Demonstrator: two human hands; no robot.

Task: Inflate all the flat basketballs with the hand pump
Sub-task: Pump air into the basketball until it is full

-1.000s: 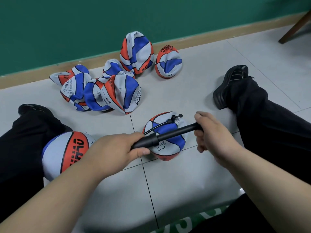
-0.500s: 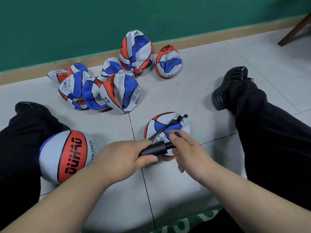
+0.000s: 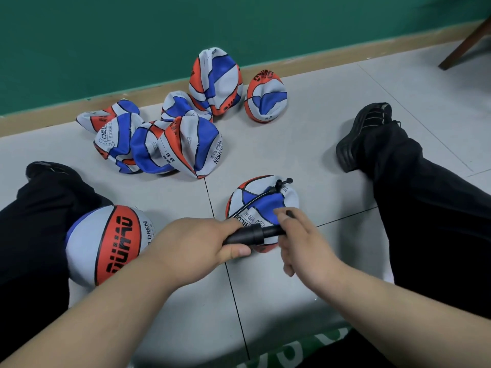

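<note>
Left hand [image 3: 202, 243]: forearm comes in from lower left, fingers and thumb wrapped round the hand pump [image 3: 252, 235] barrel.
Right hand [image 3: 303, 243]: fingers curled over the pump's handle end, which is mostly hidden; it looks gripped.
Pump: smooth black plastic tube, held low over the ball.
Hose [image 3: 252, 201]: thin, black, arcing to the ball's top.
Flat basketball [image 3: 265, 205]: creased, dished, red-white-blue, on the floor under the pump.
Inflated basketball [image 3: 106, 243]: round, against the left leg.
Flat heap [image 3: 170, 147]: crumpled balls by the wall.
</note>
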